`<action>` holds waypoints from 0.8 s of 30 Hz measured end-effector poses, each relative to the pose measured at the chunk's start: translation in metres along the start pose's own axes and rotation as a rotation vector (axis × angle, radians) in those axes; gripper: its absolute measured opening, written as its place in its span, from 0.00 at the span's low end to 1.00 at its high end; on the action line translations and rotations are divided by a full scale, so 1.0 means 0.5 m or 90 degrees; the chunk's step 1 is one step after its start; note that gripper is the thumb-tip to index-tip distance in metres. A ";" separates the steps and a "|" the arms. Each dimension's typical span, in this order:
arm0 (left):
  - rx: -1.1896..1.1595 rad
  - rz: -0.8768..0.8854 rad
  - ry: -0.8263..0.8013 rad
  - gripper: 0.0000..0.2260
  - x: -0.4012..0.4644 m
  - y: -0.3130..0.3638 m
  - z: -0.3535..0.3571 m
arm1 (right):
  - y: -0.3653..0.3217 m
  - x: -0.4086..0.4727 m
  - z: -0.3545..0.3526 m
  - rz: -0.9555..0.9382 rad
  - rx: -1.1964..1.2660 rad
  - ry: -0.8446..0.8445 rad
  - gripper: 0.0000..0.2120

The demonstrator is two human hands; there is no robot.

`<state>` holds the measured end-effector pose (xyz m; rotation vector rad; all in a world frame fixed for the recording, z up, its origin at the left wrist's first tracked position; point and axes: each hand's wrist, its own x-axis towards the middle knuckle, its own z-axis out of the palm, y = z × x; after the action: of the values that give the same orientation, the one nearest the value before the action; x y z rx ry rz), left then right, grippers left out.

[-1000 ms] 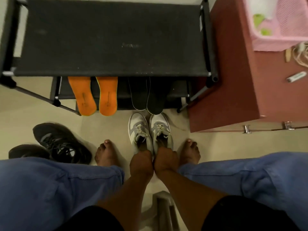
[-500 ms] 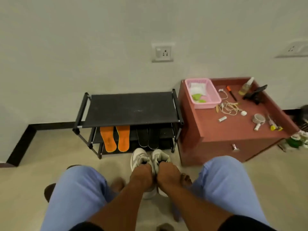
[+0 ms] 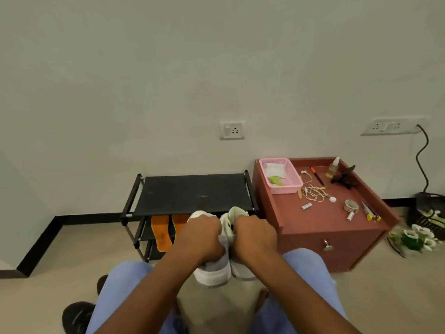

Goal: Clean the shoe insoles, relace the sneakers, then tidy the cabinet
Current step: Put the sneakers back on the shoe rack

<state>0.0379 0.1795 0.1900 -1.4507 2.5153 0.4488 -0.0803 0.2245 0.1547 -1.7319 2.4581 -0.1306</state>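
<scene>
I hold a pair of grey-and-white sneakers in the air in front of my knees. My left hand (image 3: pixel 201 237) grips the left sneaker (image 3: pixel 213 271) and my right hand (image 3: pixel 255 237) grips the right sneaker (image 3: pixel 237 214); their toes point away from me. Behind them stands the black shoe rack (image 3: pixel 192 194) with two orange insoles (image 3: pixel 161 233) leaning on its lower shelf. The dark insoles seen earlier are hidden behind my hands.
The red-brown cabinet (image 3: pixel 320 220) at the right carries a pink basket (image 3: pixel 280 175), a tangled cord, a bottle, a tape roll, pens and small tubes. A black sneaker (image 3: pixel 77 317) lies on the floor at lower left. Artificial flowers (image 3: pixel 419 237) sit beside the cabinet.
My head has risen from looking straight down to facing the wall. Both hands have lifted the sneakers off the floor to rack height.
</scene>
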 end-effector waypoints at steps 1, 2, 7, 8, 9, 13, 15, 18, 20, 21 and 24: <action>0.021 0.007 0.015 0.07 -0.001 0.002 -0.015 | 0.001 0.003 -0.017 -0.004 0.004 0.020 0.05; 0.043 0.009 0.022 0.05 0.002 0.003 -0.028 | 0.001 0.009 -0.028 -0.006 0.011 0.039 0.04; 0.053 0.023 0.146 0.06 0.045 -0.004 -0.053 | 0.010 0.073 -0.035 0.006 0.040 0.134 0.06; 0.049 0.023 0.171 0.05 0.060 -0.006 -0.054 | 0.014 0.090 -0.030 0.012 0.045 0.150 0.06; 0.042 0.022 0.191 0.06 0.078 -0.007 -0.054 | 0.018 0.107 -0.027 0.020 0.050 0.161 0.06; 0.023 0.019 0.222 0.07 0.172 -0.013 -0.043 | 0.035 0.183 0.001 0.034 0.059 0.183 0.06; 0.010 0.011 0.205 0.09 0.227 -0.017 -0.029 | 0.045 0.224 0.024 0.042 0.070 0.193 0.07; -0.008 0.000 0.169 0.10 0.306 -0.028 -0.004 | 0.061 0.282 0.079 0.044 0.070 0.215 0.08; -0.019 -0.004 0.155 0.12 0.356 -0.037 0.016 | 0.071 0.315 0.122 0.029 0.049 0.240 0.10; -0.023 -0.006 0.151 0.12 0.378 -0.041 0.026 | 0.076 0.331 0.143 0.013 0.031 0.252 0.12; -0.030 0.004 0.165 0.13 0.436 -0.051 0.059 | 0.096 0.380 0.196 0.002 0.012 0.283 0.14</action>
<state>-0.0478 0.0025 0.0882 -1.6139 2.7243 0.3423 -0.1727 0.0623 0.0402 -1.8558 2.7391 -0.5958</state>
